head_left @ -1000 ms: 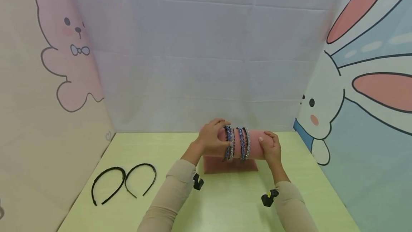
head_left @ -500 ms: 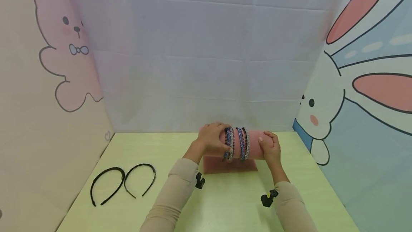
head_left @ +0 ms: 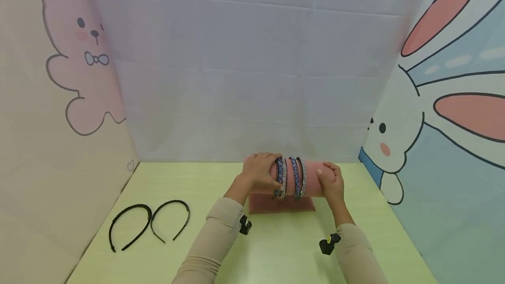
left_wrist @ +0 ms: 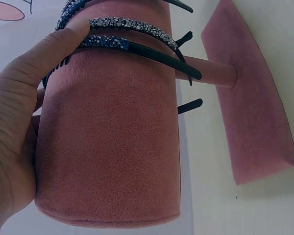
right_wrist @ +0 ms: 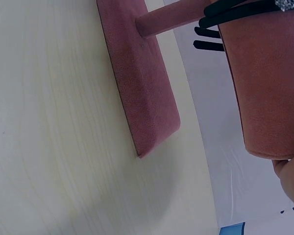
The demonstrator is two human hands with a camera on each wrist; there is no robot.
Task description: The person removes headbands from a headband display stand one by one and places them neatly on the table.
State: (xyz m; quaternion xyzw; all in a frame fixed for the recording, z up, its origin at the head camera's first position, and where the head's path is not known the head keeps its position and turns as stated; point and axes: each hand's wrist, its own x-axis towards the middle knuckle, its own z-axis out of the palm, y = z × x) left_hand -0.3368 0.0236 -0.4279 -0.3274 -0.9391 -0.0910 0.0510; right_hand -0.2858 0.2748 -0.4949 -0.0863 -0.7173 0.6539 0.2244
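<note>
A pink velvety headband stand (left_wrist: 112, 137) has a horizontal roll on a short post above a flat base (head_left: 264, 205). Two pairs of glittery headbands, one blue and one silver in each, sit over the roll. My left hand (head_left: 259, 173) spans the roll's left part beside the left pair. Its thumb presses on the silver headband (left_wrist: 132, 23), close to the blue headband (left_wrist: 105, 42); its other fingers are mostly hidden behind the roll. My right hand (head_left: 333, 184) grips the roll's right end, thumb in front. The right pair includes another silver headband (head_left: 303, 178), touched by neither hand.
Two black headbands, a thicker one (head_left: 138, 206) and a thinner one (head_left: 173, 202), lie on the pale green table (head_left: 276, 249) at the left. A white cloth backdrop (head_left: 236, 100) hangs behind, with cartoon-printed panels on both sides.
My left hand has come down slightly, its fingers lower over the roll and its thumb lower on the left pair. The right hand keeps its grip. The head view has shifted a little.
</note>
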